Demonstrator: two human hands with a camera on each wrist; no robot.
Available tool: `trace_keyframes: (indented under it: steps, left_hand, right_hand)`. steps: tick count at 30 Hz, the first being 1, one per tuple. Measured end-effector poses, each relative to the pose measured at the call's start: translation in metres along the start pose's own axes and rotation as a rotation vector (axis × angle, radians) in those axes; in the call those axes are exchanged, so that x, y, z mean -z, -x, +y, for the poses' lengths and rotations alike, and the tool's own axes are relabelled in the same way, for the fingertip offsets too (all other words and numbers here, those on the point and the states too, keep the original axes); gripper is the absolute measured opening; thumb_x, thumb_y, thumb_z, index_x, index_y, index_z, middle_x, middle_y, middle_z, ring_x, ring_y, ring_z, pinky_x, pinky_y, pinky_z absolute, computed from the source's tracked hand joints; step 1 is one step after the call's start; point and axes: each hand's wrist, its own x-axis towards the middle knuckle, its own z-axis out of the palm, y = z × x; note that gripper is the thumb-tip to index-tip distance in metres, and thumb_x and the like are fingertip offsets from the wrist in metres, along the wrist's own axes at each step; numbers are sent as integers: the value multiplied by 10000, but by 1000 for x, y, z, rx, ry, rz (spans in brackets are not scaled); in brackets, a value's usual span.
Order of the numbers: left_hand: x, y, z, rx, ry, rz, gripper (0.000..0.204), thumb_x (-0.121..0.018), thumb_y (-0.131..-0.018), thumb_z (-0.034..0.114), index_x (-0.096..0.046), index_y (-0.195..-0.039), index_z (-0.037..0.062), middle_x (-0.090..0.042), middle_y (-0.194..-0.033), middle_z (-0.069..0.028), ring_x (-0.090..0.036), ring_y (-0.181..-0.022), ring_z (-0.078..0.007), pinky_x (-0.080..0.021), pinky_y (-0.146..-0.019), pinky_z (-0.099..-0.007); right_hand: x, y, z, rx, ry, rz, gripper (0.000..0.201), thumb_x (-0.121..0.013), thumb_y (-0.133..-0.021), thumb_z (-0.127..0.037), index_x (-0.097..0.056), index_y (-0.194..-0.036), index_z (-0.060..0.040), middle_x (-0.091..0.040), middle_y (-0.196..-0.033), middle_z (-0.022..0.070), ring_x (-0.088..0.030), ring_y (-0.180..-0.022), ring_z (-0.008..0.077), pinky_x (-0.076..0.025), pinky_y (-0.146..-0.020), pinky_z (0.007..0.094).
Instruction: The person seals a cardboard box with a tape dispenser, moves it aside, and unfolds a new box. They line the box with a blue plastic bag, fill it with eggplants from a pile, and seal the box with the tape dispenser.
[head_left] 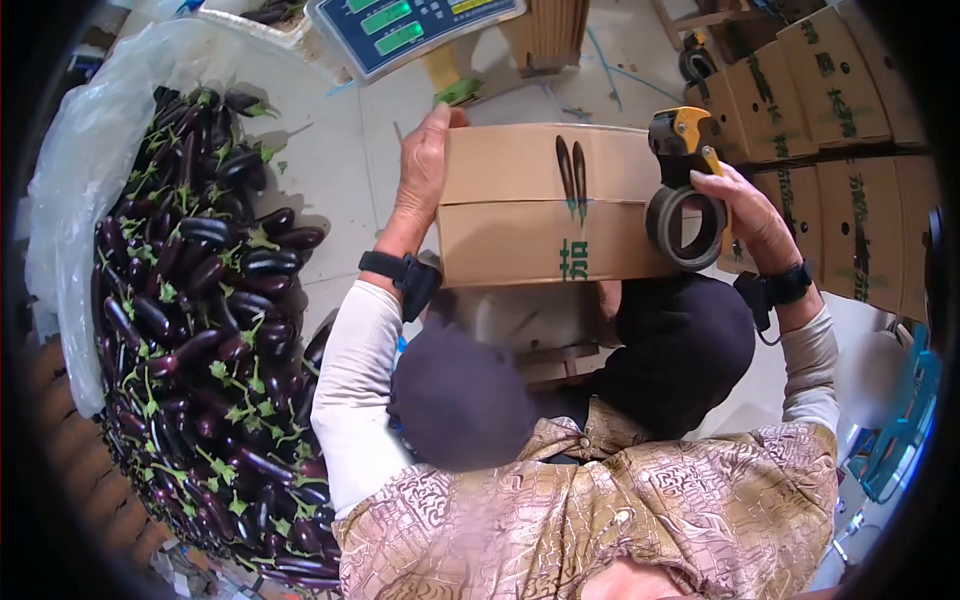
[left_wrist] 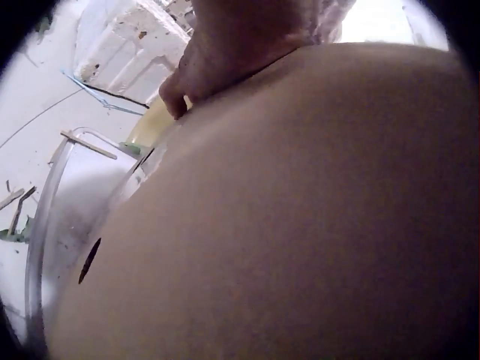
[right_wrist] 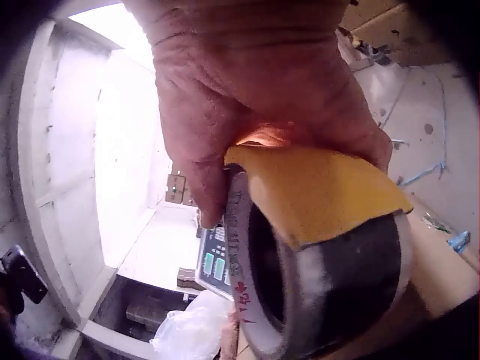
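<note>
Head view: the cardboard box point(head_left: 545, 205) sits at frame centre, resting on the person's lap. The left hand point(head_left: 425, 165) presses flat against the box's left end, fingers straight. The right hand point(head_left: 745, 215) grips the tape dispenser point(head_left: 685, 190) at the box's right end. Eggplants point(head_left: 205, 320) are piled at frame left.

Left wrist view: the box point(left_wrist: 300, 225) fills the frame; fingers point(left_wrist: 202, 67) lie on its top edge.

Right wrist view: fingers point(right_wrist: 247, 97) curl around the dispenser point(right_wrist: 322, 240), tape roll below.
</note>
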Motion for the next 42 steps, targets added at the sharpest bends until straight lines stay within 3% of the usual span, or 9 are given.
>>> trace_keyframes:
  steps: [2, 4, 5, 6, 11, 18, 23, 25, 42]
  left_hand:
    - [1, -9, 2, -215, -519, 59, 591, -476, -984, 526, -639, -1145, -19, -679, -1058, -167, -642, -954, -255, -481, -867, -374]
    - [-2, -7, 12, -497, -728, 136, 558, -490, -983, 501, -641, -1137, -14, -678, -1030, -163, -649, -946, -255, -486, -852, -370]
    - [-2, -1, 18, -762, -951, 232, 526, -504, -981, 477, -643, -1128, -9, -677, -1002, -160, -656, -938, -254, -491, -837, -367]
    - [-9, 10, 32, -775, -943, 237, 526, -504, -981, 477, -643, -1128, -9, -677, -1002, -160, -656, -938, -254, -491, -837, -367]
    - [-42, 68, 115, -92, -67, -340, 636, -385, -1005, 591, -623, -1177, 27, -683, -981, -68, -652, -975, -156, -495, -817, -290]
    - [-36, 91, 145, -114, -189, -469, 662, -415, -980, 625, -618, -1171, 24, -680, -966, -42, -663, -897, -110, -491, -751, -215]
    - [-17, 89, 122, -283, -132, -424, 403, -487, -1034, 378, -619, -1169, 22, -699, -982, -48, -678, -861, -116, -510, -724, -222]
    - [-11, 90, 128, 224, 250, -419, 322, -508, -1034, 304, -623, -1154, 28, -702, -1017, -50, -684, -836, -110, -511, -700, -212]
    - [-8, 98, 79, -188, -160, -168, 171, -538, -1005, 142, -641, -927, 30, -596, -742, 26, -474, -615, -22, -409, -570, -195]
  right_hand:
    - [6, 7, -7, 87, 20, -63, 573, -727, -859, -263, -514, -1325, -7, -595, -1108, 24, -575, -986, 101, -489, -889, 252]
    - [-13, 30, -27, 228, 256, 210, 567, -745, -837, -230, -519, -1311, -15, -595, -1106, 21, -569, -978, 115, -460, -904, 243]
    - [-15, 30, -41, 291, 328, 32, 522, -751, -828, -192, -530, -1272, -30, -596, -1110, 20, -563, -1009, 122, -439, -917, 243]
    - [-27, 33, -51, 319, 272, 14, 502, -774, -810, -137, -525, -1234, -41, -596, -1103, 21, -558, -1032, 118, -452, -924, 261]
    - [-70, 26, -71, 590, 724, 37, 633, -898, -710, -238, -494, -1154, -38, -631, -1060, 81, -605, -997, 143, -500, -901, 299]
    - [-119, 18, -78, 753, 931, 44, 640, -904, -687, -324, -491, -1090, -46, -633, -961, 145, -650, -891, 266, -523, -833, 352]
    - [-136, 16, -74, 721, 1003, 56, 627, -902, -687, -328, -491, -1074, -53, -639, -970, 160, -657, -909, 310, -527, -834, 375]
    - [-142, 17, -75, 675, 1036, 40, 625, -901, -685, -315, -494, -1078, -53, -642, -982, 174, -659, -924, 333, -530, -836, 387]
    - [-158, 16, -63, 740, 1284, 36, 593, -887, -673, -284, -474, -1015, -33, -627, -908, 210, -632, -874, 413, -513, -726, 449]
